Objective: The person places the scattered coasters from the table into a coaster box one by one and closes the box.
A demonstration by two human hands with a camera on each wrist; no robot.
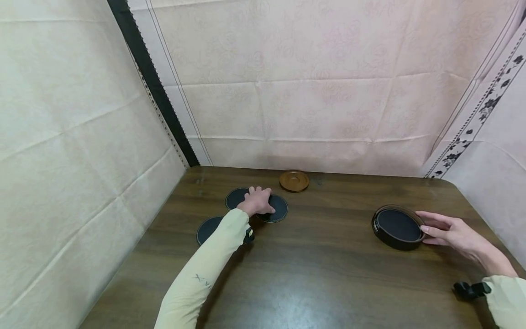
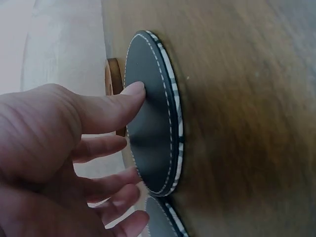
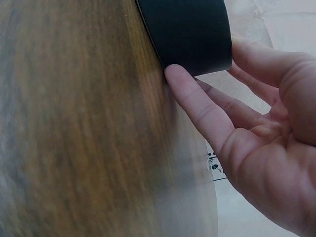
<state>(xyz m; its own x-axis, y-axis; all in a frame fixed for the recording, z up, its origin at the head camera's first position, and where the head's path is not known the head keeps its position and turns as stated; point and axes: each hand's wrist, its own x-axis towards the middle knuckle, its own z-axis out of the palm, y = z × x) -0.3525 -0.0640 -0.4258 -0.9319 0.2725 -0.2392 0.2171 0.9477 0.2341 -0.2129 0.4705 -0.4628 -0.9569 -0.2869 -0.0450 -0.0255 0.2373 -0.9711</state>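
Note:
Three round black coasters lie at the left of the table in the head view. My left hand (image 1: 258, 202) reaches over two of them, the right-hand coaster (image 1: 279, 208) and the back coaster (image 1: 235, 197). In the left wrist view, the thumb rests on top of a white-stitched coaster (image 2: 148, 118), fingers loosely bent at its far edge. The third coaster (image 1: 208, 228) is partly hidden by my left sleeve. At the right, my right hand (image 1: 452, 233) touches the side of a round black coaster holder (image 1: 397, 226), fingers spread along its wall and rim.
A small round brown wooden dish (image 1: 294, 181) sits near the back edge of the brown wooden table (image 1: 328, 274). Pale cloth hangings (image 1: 320, 91) stand behind and at both sides. Each wrist wears a dark strap.

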